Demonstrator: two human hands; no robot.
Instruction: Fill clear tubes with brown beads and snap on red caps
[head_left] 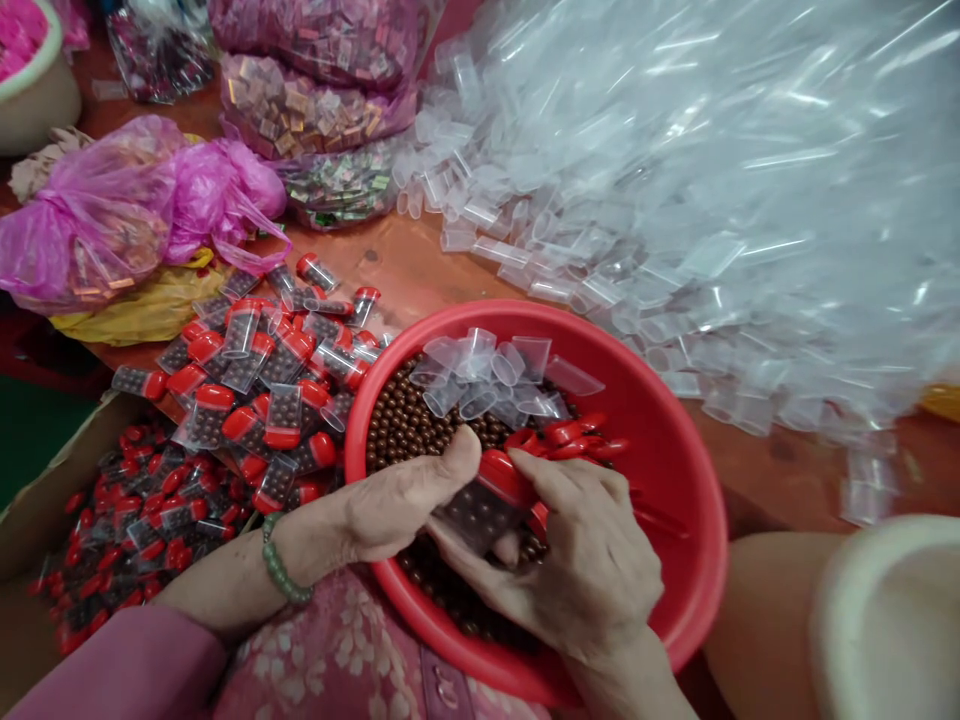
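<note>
Over the red basin (705, 470), a small clear plastic container (476, 515) with a red cap and dark round balls inside is held between both hands. My left hand (397, 500), with a green bead bracelet at the wrist, grips it from the left, thumb raised; its other fingers are mostly hidden. The fingers of my right hand (592, 540) press at the red cap and curl round the container's lower side. In the basin lie many brown balls (401, 425), several empty clear tubes (480, 380) and loose red caps (577, 440).
Filled red-capped containers (285, 410) are heaped left of the basin, with more in a cardboard box (64, 470) below. A large pile of clear tubes (675, 200) covers the right side. Pink bags (112, 210) stand at the back left; a pale tub (855, 620) is at lower right.
</note>
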